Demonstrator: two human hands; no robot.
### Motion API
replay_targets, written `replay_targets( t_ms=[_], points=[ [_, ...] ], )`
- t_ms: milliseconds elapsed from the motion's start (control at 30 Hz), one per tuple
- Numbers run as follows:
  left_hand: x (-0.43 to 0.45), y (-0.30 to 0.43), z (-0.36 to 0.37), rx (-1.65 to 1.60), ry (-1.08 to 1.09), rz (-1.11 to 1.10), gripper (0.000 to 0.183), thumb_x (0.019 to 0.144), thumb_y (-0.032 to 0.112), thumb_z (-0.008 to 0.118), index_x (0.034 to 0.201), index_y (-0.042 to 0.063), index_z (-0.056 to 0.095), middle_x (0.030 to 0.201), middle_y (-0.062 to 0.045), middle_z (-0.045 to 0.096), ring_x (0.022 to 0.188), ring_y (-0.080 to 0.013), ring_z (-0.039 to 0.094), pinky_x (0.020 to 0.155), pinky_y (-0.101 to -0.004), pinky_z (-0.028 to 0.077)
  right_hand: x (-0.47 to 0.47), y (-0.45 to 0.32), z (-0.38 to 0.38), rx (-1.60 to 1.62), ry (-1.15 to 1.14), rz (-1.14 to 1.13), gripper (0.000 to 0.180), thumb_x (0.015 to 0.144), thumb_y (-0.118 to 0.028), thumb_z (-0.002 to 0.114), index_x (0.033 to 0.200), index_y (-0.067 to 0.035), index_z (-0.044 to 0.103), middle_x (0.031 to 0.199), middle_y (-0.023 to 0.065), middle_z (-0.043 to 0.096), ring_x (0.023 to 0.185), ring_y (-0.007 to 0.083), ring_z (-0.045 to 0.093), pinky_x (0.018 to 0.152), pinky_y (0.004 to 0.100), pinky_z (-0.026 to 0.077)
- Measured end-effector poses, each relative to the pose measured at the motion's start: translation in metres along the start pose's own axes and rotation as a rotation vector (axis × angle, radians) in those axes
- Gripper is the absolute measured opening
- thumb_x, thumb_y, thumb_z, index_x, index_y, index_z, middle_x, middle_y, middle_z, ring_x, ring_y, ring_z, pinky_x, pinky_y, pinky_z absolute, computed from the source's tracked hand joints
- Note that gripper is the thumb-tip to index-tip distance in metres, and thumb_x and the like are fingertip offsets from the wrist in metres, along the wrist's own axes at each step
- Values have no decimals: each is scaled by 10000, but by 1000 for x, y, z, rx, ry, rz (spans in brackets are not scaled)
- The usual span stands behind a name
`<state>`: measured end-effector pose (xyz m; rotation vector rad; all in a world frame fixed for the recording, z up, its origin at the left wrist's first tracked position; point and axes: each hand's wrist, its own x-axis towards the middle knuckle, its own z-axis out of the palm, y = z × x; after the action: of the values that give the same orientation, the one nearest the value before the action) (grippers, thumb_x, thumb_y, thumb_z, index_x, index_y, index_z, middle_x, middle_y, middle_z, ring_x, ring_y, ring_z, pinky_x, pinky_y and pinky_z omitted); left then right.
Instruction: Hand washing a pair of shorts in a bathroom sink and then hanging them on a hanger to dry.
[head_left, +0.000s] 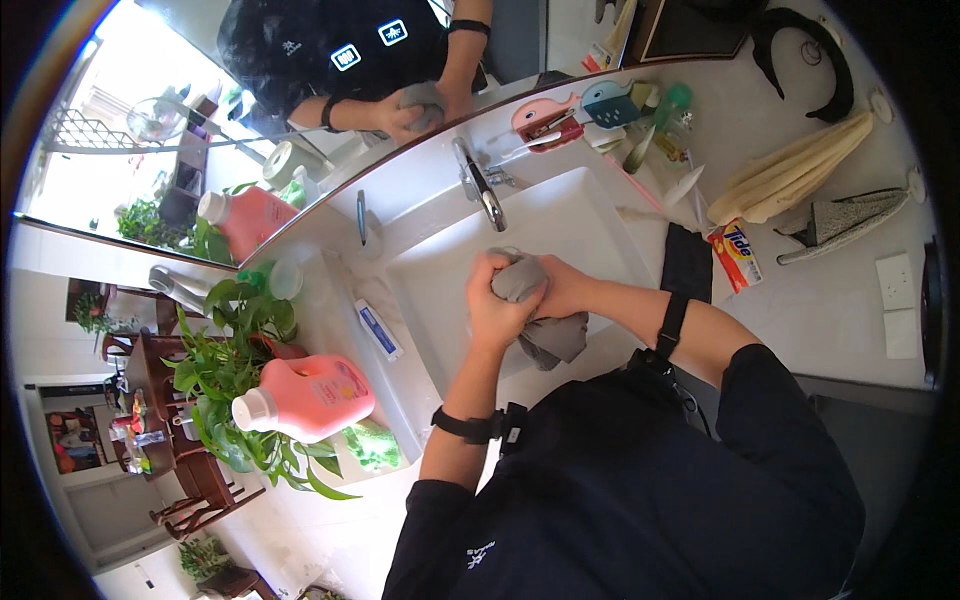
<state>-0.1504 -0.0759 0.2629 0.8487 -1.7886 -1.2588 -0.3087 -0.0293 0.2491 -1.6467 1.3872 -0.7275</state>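
Observation:
A bunched grey cloth (519, 280) is gripped between my two hands over the white rectangular sink (427, 292). My left hand (495, 304) wraps around its left side, and my right hand (564, 286) presses against it from the right. A loose fold of the cloth hangs below the hands, toward my body. Beyond them, a chrome faucet (481, 187) points its spout at the basin; I see no water running. The palms and the inner part of the cloth are hidden by the fingers.
Left of the sink stand a pink detergent jug (315, 397), a leafy potted plant (247, 315) and a toothpaste box (379, 330). At right are a black folded item (686, 262), a Tide package (735, 255) and hanging cloths (795, 169). A mirror (330, 142) rises behind the faucet.

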Motion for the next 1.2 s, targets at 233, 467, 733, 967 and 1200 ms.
replay_targets(
  t_ms=[233,467,733,967,1200],
  points=[
    [11,-7,14,28,380,-147,308,649,54,784,888,28,591,806,-84,623,779,-221,598,777,-348,496,10,-17,30,-347,337,188,526,653,-312,783,1095,-87,609,971,177,695,888,409,662,773,478,535],
    [18,-2,-2,-123,237,-219,279,621,21,766,832,24,584,855,-90,640,824,-212,617,786,-350,503,2,-15,15,-114,261,155,642,682,-283,796,1239,-70,558,1100,174,669,1006,371,654,868,428,528],
    [41,38,-22,-175,-266,304,377,490,-2,782,765,61,531,920,-113,637,878,-295,643,779,-379,526,-51,45,-74,625,19,505,1015,824,-649,666,1568,-120,222,1588,157,299,1489,308,233,1114,618,283],
    [45,75,-9,-163,-711,504,361,512,50,826,716,62,529,907,-103,627,881,-349,634,778,-421,526,-59,44,-16,1747,34,754,1317,710,-872,566,1580,-159,-118,1649,188,-69,1508,440,-2,1068,787,99],
    [16,63,9,-136,-917,466,264,608,32,785,688,46,534,916,-102,638,883,-348,636,856,-486,523,-47,73,70,1906,-113,600,879,882,-766,462,1453,-98,434,1383,127,564,1294,258,525,1059,426,450]
  ],
)
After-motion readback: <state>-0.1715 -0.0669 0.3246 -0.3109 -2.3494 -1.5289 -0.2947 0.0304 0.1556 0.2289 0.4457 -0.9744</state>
